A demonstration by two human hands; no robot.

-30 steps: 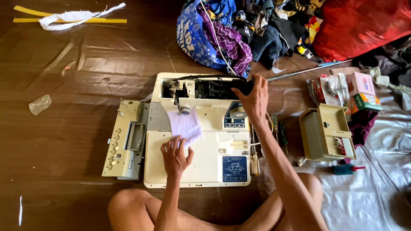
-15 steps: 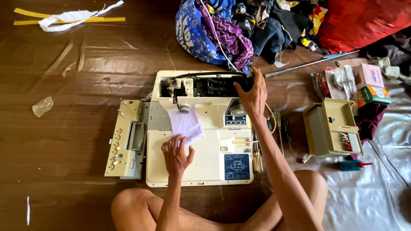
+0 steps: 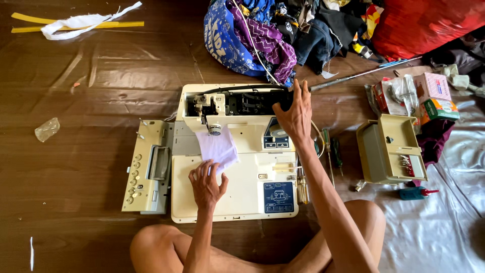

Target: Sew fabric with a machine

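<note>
Your left hand (image 3: 206, 182) lies flat with fingers spread on the near edge of a small white cloth (image 3: 218, 147), pressing it to the bed of the cream sewing machine (image 3: 237, 151). Your right hand (image 3: 294, 114) rests on the machine's right end, fingers splayed over the open top, gripping nothing that shows. That machine lies on the brown floor just in front of your crossed legs, its top cover off so the dark inner mechanism is bare; the cloth hangs from under the needle area, rumpled and pale. Just left of it lies a detached cream panel (image 3: 147, 167) with a row of knobs. Right of your forearm, screwdrivers (image 3: 331, 151) lie on the floor, and beyond them a beige accessory box (image 3: 390, 149) stands open. A heap of coloured fabric (image 3: 273, 30) crowds the machine's far side
</note>
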